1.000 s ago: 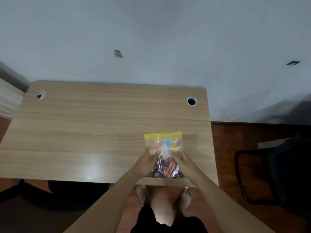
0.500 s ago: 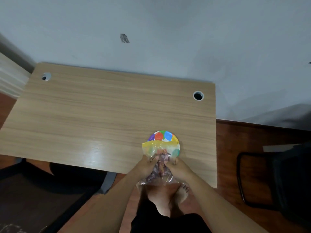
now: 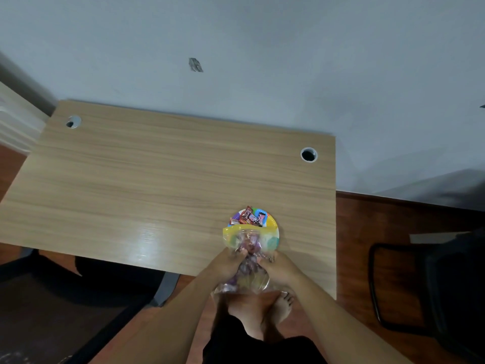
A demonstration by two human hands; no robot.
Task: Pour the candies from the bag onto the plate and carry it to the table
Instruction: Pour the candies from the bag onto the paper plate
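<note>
Candies (image 3: 249, 218) now spill onto the plate (image 3: 273, 227) at lower-center on the counter (image 3: 157, 185), left hand (image 3: 227, 262) and right hand (image 3: 278, 266) squeezing the tipped bag (image 3: 248, 248), so pouring's partway, carrying's left.

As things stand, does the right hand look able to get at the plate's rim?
Probably yes. The right hand sits just beside the plate, whose right rim is bare. But both hands are shut on the bag, which overhangs the plate's near half, so it must let go first.
</note>
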